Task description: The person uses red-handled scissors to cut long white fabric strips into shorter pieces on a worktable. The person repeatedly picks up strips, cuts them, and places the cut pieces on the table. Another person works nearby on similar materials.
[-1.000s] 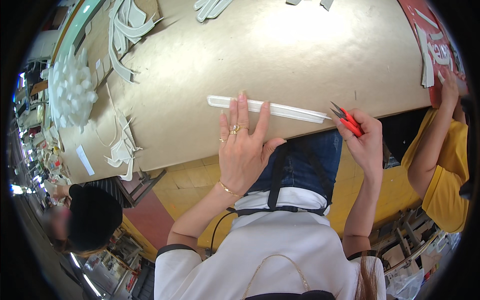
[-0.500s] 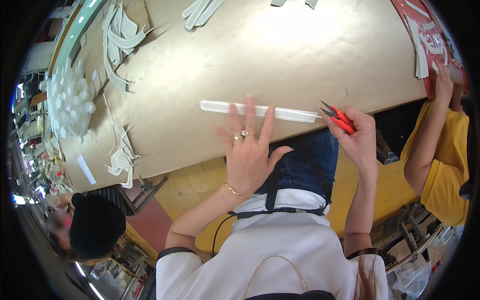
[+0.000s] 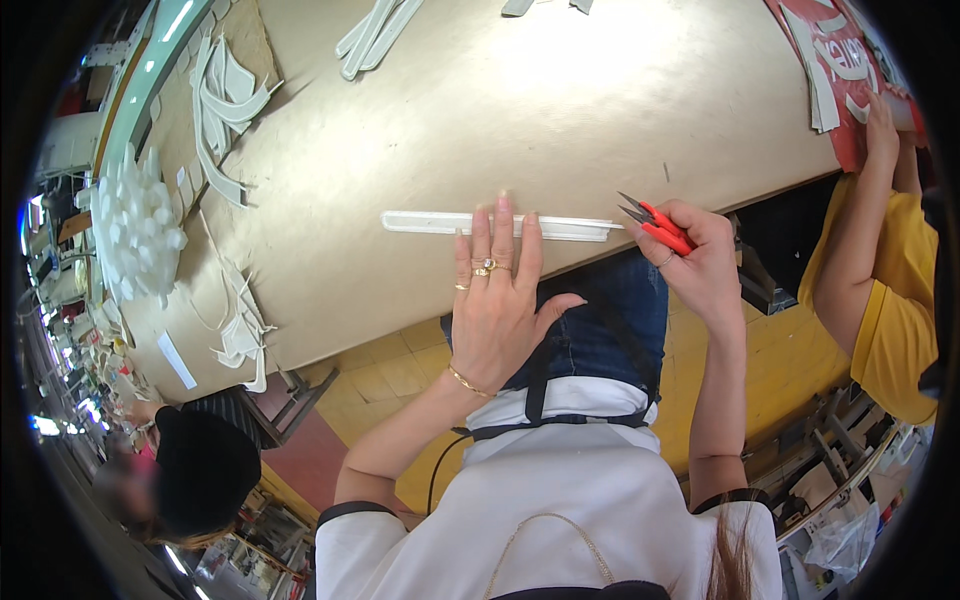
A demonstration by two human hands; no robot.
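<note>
A long, narrow white strip (image 3: 430, 222) with stitched-looking edges lies near the front edge of the brown-covered table (image 3: 330, 290). My left hand (image 3: 497, 320) rests across its middle, fingers stretched out flat and hiding part of it. At the strip's right end, my right hand (image 3: 708, 268) grips small thread snips (image 3: 668, 232) with red handles and dark blades, which point up and left. The thumb and fingertips of that hand are close to a thin white tail at the strip's end; whether they pinch it I cannot tell.
Curved white pieces (image 3: 225, 95), a pile of translucent white pieces (image 3: 140, 230) and scraps (image 3: 243, 325) lie left. More strips (image 3: 378, 35) lie at the back. A person in yellow (image 3: 885, 290) works at right by a red sheet (image 3: 850, 150); another in a black cap (image 3: 205, 475) is lower left.
My left hand has settled onto the strip, its fingers closer together. The table and the things on it appear shifted left in the view. My right hand still holds the snips.
</note>
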